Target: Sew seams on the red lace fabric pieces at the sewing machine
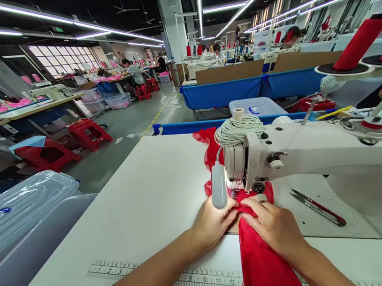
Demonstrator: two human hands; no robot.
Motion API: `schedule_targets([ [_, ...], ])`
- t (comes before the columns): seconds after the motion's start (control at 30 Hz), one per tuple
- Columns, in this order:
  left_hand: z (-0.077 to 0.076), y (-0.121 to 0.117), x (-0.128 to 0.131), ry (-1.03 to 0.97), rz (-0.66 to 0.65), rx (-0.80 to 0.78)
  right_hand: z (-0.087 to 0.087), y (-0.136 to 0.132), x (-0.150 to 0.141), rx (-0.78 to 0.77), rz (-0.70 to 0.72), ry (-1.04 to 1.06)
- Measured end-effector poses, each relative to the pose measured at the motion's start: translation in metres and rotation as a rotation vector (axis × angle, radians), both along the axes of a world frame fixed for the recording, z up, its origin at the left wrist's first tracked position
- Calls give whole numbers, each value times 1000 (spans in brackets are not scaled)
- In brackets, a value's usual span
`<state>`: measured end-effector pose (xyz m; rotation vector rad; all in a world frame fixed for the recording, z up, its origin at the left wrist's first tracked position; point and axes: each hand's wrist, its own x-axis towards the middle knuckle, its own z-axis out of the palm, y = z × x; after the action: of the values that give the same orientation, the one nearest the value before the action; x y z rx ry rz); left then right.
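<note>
Sheer red fabric [268, 277] runs from the front edge of the table, under my right hand, to the needle of a white sewing machine [304, 144]. More of it bunches behind the needle. My left hand [211, 221] pinches the fabric's edge just left of the presser foot [234, 194]; a grey lamp [219, 185] hides part of its fingers. Close to the foot on the other side, my right hand [276, 228] grips the cloth between thumb and fingers. Thread snips [320, 208] lie on the machine bed, right of my right hand.
A ruler strip [207, 280] is printed along the white tabletop [155, 195]. Red thread cones [361, 41] stand above the machine. A clear lidded bin [14, 208] is at the left, with red stools [89, 133] beyond. Blue cloth troughs [222, 93] and co-workers are farther back.
</note>
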<state>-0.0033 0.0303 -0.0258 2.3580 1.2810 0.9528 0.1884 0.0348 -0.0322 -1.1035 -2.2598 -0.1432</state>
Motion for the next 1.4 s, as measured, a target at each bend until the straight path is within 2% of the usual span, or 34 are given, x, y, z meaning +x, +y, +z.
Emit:
schedule_targets([
  [0.2, -1, -7, -2, 314, -62, 261, 0, -3, 4, -22, 42, -78],
  [0.33, 0, -19, 2, 480, -24, 377, 0, -3, 5, -16, 44, -95],
  [0.5, 3, -35, 8, 469, -13, 359, 0, -3, 6, -36, 45, -121],
  [0.67, -1, -42, 8, 558, 32, 414, 2, -3, 7, -43, 46, -115],
  [0.97, -5, -41, 10, 598, 56, 455, 0, -2, 5, -19, 55, -104],
  [1.4, -13, -31, 6, 594, 64, 402, -1, 5, 5, -8, 17, -135],
])
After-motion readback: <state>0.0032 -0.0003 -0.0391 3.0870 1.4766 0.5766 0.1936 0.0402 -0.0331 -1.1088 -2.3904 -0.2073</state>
